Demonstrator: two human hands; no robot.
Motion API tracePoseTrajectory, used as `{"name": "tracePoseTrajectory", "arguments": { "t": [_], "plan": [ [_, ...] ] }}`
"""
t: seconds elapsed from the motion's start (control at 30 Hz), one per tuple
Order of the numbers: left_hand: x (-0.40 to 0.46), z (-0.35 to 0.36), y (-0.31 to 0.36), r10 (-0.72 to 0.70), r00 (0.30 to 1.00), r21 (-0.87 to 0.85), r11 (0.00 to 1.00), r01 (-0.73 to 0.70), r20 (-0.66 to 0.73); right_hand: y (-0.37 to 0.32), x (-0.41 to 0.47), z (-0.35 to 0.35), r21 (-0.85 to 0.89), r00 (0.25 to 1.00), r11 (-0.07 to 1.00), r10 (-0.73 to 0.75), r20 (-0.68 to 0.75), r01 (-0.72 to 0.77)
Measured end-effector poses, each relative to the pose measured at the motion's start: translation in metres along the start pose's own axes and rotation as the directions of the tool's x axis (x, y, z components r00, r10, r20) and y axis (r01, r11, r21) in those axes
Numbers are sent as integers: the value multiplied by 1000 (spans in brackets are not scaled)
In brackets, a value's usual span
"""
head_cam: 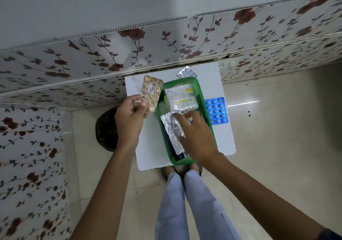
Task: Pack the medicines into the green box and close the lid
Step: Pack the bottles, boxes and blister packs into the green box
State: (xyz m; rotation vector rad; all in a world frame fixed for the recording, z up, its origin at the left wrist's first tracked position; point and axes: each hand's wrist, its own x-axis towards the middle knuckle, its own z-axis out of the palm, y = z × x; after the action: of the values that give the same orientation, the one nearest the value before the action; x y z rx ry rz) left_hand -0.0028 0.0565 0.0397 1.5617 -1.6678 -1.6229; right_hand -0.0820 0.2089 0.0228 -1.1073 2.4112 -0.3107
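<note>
From the head camera, the green box (185,123) sits open on a white worktop (148,143). The left hand (129,117) is raised left of the box, its fingers (142,108) pinching the lower end of a gold blister strip (151,93). The right hand (198,136) reaches into the box, fingers spread loose over a silver foil strip (172,130), gripping nothing. A clear printed packet (180,97) lies farther back inside. A blue blister pack (216,110) rests just right of the box, a silver strip (187,72) behind it.
</note>
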Motion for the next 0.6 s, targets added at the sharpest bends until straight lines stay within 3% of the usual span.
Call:
{"name": "tracePoseTrajectory", "arguments": {
  "t": [0.13,0.27,0.33,0.43,0.53,0.6],
  "plan": [
    [-2,5,2,48,999,63,997,-49,26,-7,-5,9,-190,995,977,92,-47,-99],
    [-8,16,1,89,992,150,983,-103,92,-15,-5,18,-252,992,960,110,-56,-121],
    [-12,21,-1,114,982,186,972,-142,151,-14,-6,15,-178,997,981,77,-32,-81],
    [-18,27,0,140,962,276,939,-204,235,4,-9,-3,92,994,996,-7,-113,18],
    [-26,36,3,155,961,347,909,-230,230,31,-18,-31,359,970,931,146,-193,-68],
    [-36,44,7,70,980,296,947,-124,186,49,-24,-43,429,943,891,259,-210,-149]
  ]
}}
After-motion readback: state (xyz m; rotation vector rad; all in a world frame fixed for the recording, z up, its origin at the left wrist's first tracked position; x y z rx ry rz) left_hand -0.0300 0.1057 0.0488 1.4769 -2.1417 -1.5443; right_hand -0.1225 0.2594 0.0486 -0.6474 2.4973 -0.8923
